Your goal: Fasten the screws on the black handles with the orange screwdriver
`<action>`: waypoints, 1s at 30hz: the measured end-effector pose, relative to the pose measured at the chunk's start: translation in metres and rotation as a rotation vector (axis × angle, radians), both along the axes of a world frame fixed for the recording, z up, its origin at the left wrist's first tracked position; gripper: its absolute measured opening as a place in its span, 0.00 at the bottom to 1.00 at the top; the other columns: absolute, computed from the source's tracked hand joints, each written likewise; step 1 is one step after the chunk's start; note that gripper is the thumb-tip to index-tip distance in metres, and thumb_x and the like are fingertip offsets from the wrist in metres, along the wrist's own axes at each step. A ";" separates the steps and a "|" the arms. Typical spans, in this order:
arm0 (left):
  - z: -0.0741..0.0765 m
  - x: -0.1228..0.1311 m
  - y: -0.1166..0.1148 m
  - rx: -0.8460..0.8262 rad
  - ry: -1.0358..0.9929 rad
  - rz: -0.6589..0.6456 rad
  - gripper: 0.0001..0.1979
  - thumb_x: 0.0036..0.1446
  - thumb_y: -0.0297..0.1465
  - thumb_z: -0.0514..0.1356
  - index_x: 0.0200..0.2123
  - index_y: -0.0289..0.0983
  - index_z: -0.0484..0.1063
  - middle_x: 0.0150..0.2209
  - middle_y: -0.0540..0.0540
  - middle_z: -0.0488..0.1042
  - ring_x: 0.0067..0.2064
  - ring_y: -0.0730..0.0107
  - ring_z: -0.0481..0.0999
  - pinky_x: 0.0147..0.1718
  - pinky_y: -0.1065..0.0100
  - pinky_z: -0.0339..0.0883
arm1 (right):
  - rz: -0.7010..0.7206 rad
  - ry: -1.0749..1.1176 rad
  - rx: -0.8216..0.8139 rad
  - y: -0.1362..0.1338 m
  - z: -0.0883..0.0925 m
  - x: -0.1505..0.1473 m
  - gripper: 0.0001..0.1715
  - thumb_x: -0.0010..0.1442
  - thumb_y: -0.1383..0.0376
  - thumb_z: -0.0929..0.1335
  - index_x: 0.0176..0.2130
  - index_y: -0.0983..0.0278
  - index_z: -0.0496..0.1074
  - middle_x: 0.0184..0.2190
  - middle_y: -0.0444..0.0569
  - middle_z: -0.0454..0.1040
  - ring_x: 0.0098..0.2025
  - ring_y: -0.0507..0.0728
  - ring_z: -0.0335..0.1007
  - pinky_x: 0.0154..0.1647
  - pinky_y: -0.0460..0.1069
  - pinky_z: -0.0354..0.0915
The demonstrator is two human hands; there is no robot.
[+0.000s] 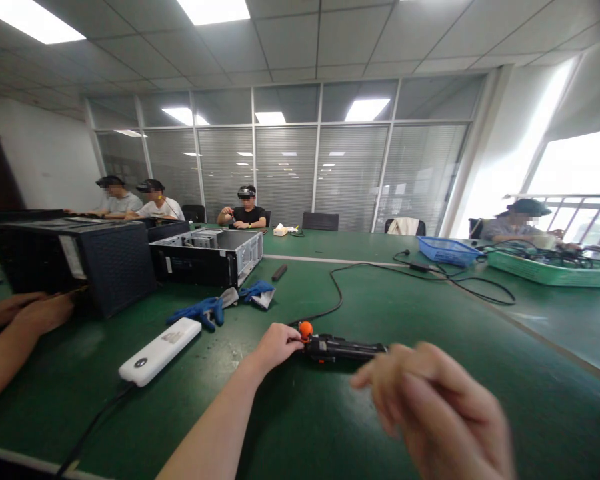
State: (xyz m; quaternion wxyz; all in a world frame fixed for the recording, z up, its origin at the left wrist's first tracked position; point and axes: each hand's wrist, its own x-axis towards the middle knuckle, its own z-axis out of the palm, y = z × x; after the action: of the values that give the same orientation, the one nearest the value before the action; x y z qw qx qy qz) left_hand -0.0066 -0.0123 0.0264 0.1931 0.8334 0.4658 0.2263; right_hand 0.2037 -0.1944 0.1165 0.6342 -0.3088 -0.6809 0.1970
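A black handheld device [345, 348] with orange parts lies on the green table [290, 407], its cable running off behind it. At its left end, by a round orange piece [306, 331], the fingers of my left hand [279, 345] are pinched together and touch the device. Close to the camera, my right hand [430, 400] is raised to the right of the device, blurred, with its fingers bent; whether it holds anything is hidden.
A white power bank [161, 351], blue gloves [205, 312], an open computer case [207, 257] and a black case [80, 260] stand left. Another person's hands [45, 312] touch the black case. Blue [447, 252] and green baskets [550, 268] sit right. More people sit around the table.
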 end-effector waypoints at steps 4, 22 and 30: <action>-0.001 0.000 0.001 0.016 -0.018 -0.003 0.10 0.53 0.31 0.59 0.27 0.33 0.78 0.23 0.51 0.73 0.26 0.73 0.67 0.26 0.75 0.54 | -0.315 -0.576 0.073 0.043 -0.003 -0.038 0.22 0.57 0.60 0.70 0.51 0.60 0.66 0.44 0.54 0.71 0.46 0.63 0.68 0.45 0.58 0.68; -0.001 0.003 0.000 0.072 -0.060 -0.035 0.10 0.53 0.26 0.57 0.26 0.33 0.78 0.23 0.51 0.74 0.25 0.74 0.67 0.26 0.75 0.55 | -0.266 -0.611 0.217 0.102 -0.048 -0.039 0.23 0.65 0.70 0.59 0.59 0.61 0.60 0.46 0.53 0.72 0.45 0.56 0.69 0.46 0.51 0.68; -0.005 0.002 0.002 0.080 -0.030 -0.011 0.11 0.54 0.27 0.56 0.26 0.34 0.78 0.24 0.50 0.75 0.27 0.72 0.70 0.28 0.75 0.57 | -0.318 -0.629 0.231 0.117 -0.062 -0.042 0.20 0.65 0.65 0.62 0.56 0.61 0.63 0.42 0.53 0.72 0.42 0.58 0.70 0.42 0.53 0.70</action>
State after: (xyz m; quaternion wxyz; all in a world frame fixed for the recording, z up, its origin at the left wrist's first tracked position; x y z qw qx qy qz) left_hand -0.0042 -0.0099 0.0218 0.1676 0.8395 0.4489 0.2562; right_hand 0.1617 -0.0779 0.0545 0.4471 -0.3828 -0.8038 -0.0866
